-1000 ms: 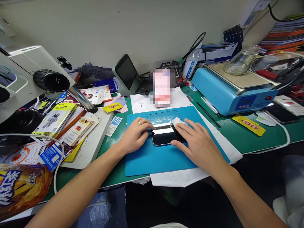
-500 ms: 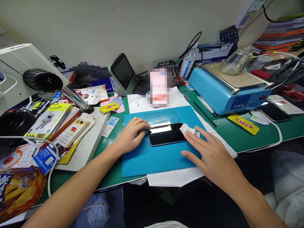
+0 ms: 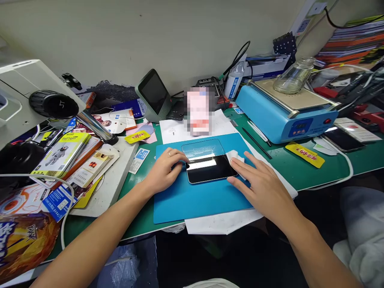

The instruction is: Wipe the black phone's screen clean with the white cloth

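Observation:
A black phone lies screen up on a blue mat, with a white glare band along its top. A clear rectangular sheet lies just behind it. My left hand is at the phone's left end, its fingers curled and the index fingertip touching the corner. My right hand presses a folded white wipe at the phone's right end, the fingertips on the wipe and the thumb held apart near the lower right corner.
A blue heating device bearing a glass jar stands at the right. Behind the mat is a blurred upright screen. Boxes and a microscope arm crowd the left. A black pen-like tool lies right of the mat.
My right hand has shifted slightly at the phone's right end, and its thumb is now nearer the phone's lower edge. My left hand keeps its place at the left end.

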Available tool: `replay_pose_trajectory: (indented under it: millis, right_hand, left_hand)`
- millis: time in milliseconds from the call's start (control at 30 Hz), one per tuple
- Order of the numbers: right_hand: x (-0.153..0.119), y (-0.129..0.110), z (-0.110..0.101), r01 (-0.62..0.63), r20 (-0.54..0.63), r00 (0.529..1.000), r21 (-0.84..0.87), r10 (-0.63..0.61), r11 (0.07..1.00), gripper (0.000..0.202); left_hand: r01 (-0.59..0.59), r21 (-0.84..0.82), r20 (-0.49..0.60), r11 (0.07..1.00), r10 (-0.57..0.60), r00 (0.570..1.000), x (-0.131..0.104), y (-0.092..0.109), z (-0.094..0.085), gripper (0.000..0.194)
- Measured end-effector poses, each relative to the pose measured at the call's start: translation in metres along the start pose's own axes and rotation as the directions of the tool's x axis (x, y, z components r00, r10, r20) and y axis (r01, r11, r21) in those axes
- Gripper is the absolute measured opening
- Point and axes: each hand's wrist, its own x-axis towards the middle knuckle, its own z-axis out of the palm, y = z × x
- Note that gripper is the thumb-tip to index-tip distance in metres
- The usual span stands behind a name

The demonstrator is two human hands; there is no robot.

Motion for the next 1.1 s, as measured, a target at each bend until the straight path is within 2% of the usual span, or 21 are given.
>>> replay_pose_trajectory:
  millis: [133,333,433,633,733,833,1100]
  right_hand:
    - [-0.005,-0.004,0.001,0.036,-0.019,0.999,0.019,-0.036,0.999,0.058]
    - [0.002,-0.030,0.002,0.112,0.039,0.993,0.064,-0.115,0.992,0.060]
    - [0.003,-0.032,0.002,0.133,0.040,0.990,0.078,-0.137,0.988,0.057]
    - [0.001,-0.014,0.003,0.025,0.011,1.000,0.032,-0.025,0.999,0.058]
    - [0.002,-0.017,0.006,0.005,-0.011,1.000,0.027,-0.005,1.000,0.062]
    - [0.003,-0.030,0.008,0.036,-0.039,0.999,0.032,-0.035,0.999,0.062]
    - [0.004,-0.082,0.011,0.270,-0.017,0.963,0.120,-0.270,0.955,0.051]
  left_hand:
    - [-0.001,-0.009,0.009,1.000,0.001,1.000,0.001,0.000,0.001,0.027]
    - [0.000,0.016,0.003,1.000,0.000,1.000,0.000,0.000,0.001,0.026]
    - [0.007,0.038,0.005,0.999,-0.007,1.000,0.000,0.000,0.000,0.026]
    - [-0.006,0.013,0.002,1.000,0.006,1.000,-0.001,0.000,0.000,0.028]
    - [-0.004,0.012,-0.001,1.000,0.004,1.000,-0.001,0.000,0.000,0.028]
    - [0.001,0.016,-0.010,1.000,-0.001,1.000,0.000,0.001,-0.001,0.027]
    - [-0.008,0.009,-0.021,1.000,0.008,1.000,0.000,0.001,0.001,0.026]
